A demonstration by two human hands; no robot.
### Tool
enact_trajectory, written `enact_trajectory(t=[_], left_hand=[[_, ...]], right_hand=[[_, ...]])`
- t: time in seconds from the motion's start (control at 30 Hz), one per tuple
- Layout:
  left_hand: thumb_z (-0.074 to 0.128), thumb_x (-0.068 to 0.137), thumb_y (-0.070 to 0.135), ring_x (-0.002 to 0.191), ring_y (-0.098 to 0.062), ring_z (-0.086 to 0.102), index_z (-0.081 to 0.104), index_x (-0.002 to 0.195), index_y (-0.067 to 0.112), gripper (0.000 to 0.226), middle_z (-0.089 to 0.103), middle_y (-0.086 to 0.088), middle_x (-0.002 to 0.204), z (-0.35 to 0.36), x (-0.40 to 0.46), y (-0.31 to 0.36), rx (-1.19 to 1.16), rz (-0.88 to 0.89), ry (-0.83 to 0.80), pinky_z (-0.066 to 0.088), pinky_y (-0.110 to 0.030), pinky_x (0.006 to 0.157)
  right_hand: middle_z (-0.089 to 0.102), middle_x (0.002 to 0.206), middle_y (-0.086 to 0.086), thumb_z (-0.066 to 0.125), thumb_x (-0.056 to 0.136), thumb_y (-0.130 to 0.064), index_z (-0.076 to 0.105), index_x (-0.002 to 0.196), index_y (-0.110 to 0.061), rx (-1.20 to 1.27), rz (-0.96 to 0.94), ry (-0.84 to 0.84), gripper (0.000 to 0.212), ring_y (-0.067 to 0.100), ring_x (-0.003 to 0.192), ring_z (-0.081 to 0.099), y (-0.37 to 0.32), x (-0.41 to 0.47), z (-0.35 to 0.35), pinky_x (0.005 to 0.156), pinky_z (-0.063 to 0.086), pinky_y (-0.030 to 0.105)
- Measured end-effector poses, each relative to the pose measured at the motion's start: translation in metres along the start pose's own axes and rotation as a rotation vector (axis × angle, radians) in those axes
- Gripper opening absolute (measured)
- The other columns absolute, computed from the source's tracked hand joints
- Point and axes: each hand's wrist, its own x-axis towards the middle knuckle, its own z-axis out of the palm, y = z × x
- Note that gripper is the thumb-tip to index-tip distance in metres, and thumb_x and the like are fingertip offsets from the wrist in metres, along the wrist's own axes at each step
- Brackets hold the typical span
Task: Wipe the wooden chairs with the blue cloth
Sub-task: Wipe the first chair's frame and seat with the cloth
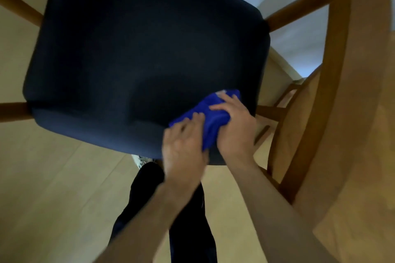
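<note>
A bunched blue cloth (210, 113) lies on the near right corner of a chair's dark padded seat (136, 53), gathered between both hands. The right hand (235, 126) grasps the cloth, fingers curled over its top and thumb side pressed into the folds. The left hand (183, 147), blurred, lies on the cloth's near edge with fingers bent onto the fabric; whether it grips or merely presses cannot be told. Wooden chair rails (299, 8) run out from beneath the seat at upper right and at the left edge. A broad curved wooden piece (342, 92) rises along the right side of the view. Below the seat, the person's dark trouser legs (188, 230) stand on a pale wood floor (53, 188).
</note>
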Motion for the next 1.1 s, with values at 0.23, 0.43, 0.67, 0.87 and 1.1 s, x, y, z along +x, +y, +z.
enact_trajectory(t=[0.23, 0.43, 0.67, 0.87, 1.1], left_hand=[[0.079, 0.062, 0.008, 0.106, -0.029, 0.061, 0.060, 0.130, 0.015, 0.071, 0.066, -0.003, 0.123, -0.025, 0.033, -0.021, -0.027, 0.325, -0.076, 0.047, -0.040, 0.087], [0.057, 0.082, 0.003, 0.138, -0.033, 0.036, 0.042, 0.144, 0.010, 0.064, 0.047, -0.010, 0.145, -0.045, 0.170, 0.017, 0.140, 0.557, -0.186, 0.028, -0.048, 0.114], [0.048, 0.076, 0.007, 0.131, -0.031, 0.046, 0.068, 0.122, 0.015, 0.050, 0.062, -0.005, 0.131, -0.046, 0.138, 0.005, 0.168, 0.808, -0.342, 0.023, -0.039, 0.110], [0.074, 0.068, 0.000, 0.135, -0.028, 0.043, 0.061, 0.130, 0.017, 0.066, 0.058, -0.001, 0.136, -0.054, 0.091, -0.041, 0.217, 0.813, -0.444, 0.017, -0.035, 0.112], [0.055, 0.089, -0.001, 0.148, -0.022, 0.016, 0.031, 0.150, 0.012, 0.067, 0.030, -0.006, 0.157, -0.027, 0.151, 0.055, 0.077, 0.759, -0.308, 0.014, -0.034, 0.118]], right_hand=[[0.050, 0.144, -0.007, 0.061, 0.085, 0.006, 0.067, 0.116, -0.025, 0.086, 0.253, 0.221, 0.044, 0.012, 0.136, 0.042, -0.015, -0.009, -0.008, 0.115, 0.033, 0.031], [0.032, 0.157, 0.002, 0.059, 0.078, 0.009, 0.052, 0.133, -0.025, -0.014, 0.181, 0.454, 0.065, 0.023, 0.143, 0.033, -0.020, 0.037, -0.027, 0.115, 0.031, 0.051], [0.036, 0.155, 0.004, 0.058, 0.082, 0.012, 0.035, 0.149, -0.013, 0.063, 0.262, 0.272, 0.075, 0.018, 0.146, 0.028, -0.009, -0.033, 0.022, 0.120, 0.017, 0.028], [0.028, 0.155, -0.005, 0.077, 0.074, -0.005, 0.033, 0.145, -0.024, 0.033, 0.294, 0.125, 0.086, 0.018, 0.144, 0.025, -0.016, -0.062, 0.039, 0.113, 0.037, 0.043], [0.024, 0.160, 0.000, 0.061, 0.082, 0.004, 0.025, 0.154, -0.028, 0.027, 0.287, 0.440, 0.086, 0.020, 0.148, 0.021, 0.012, 0.002, -0.004, 0.119, 0.025, 0.044]])
